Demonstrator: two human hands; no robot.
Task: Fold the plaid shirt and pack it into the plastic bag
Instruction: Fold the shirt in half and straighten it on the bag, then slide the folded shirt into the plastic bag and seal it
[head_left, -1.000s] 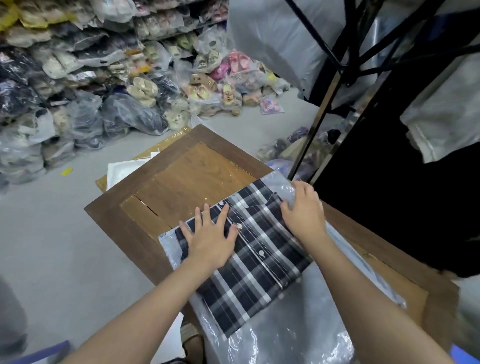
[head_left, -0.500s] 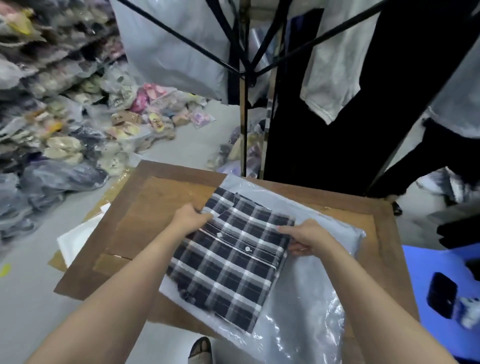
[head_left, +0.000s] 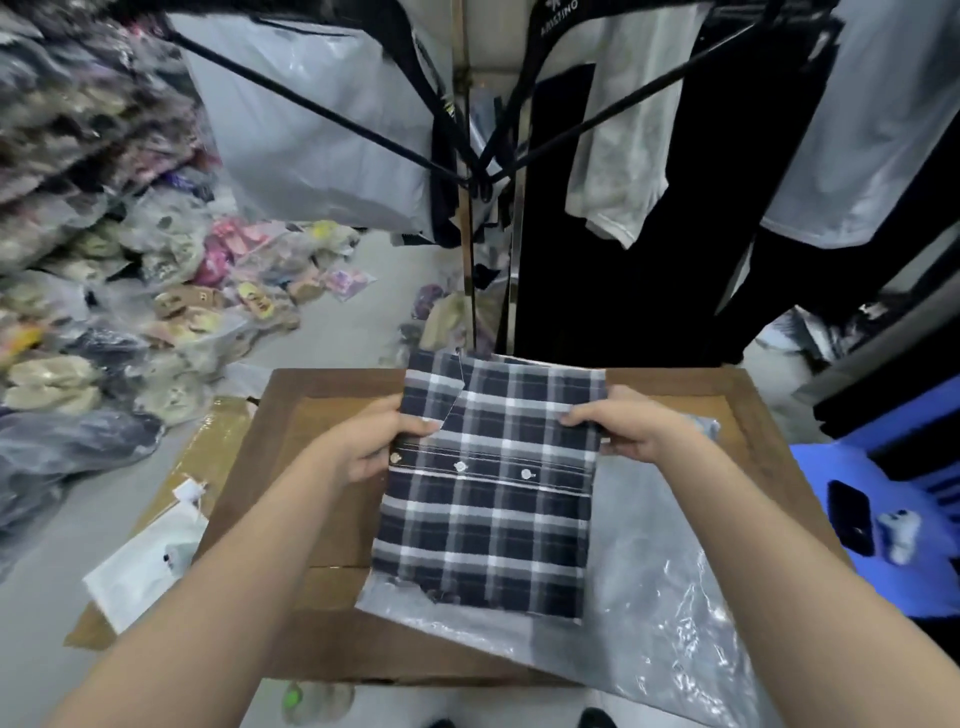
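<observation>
The folded dark plaid shirt (head_left: 488, 499), navy with white and grey checks and a row of white buttons, is lifted off the wooden table (head_left: 332, 644). My left hand (head_left: 374, 441) grips its left edge with the thumb on top. Its right edge is gripped by my right hand (head_left: 623, 426). The clear plastic bag (head_left: 654, 603) lies flat on the table under and to the right of the shirt, with its lower part hanging over the front edge.
A clothes rack (head_left: 472, 171) with hanging black and white garments stands just behind the table. Bagged goods (head_left: 104, 322) are piled on the floor at left. A blue stool (head_left: 862, 525) with a phone (head_left: 849, 517) is at right. White packets (head_left: 150, 561) and cardboard lie left of the table.
Both hands went from pressing the shirt flat to gripping its sides and lifting it. The shirt now hangs squarer to me, and my view has swung right toward the rack.
</observation>
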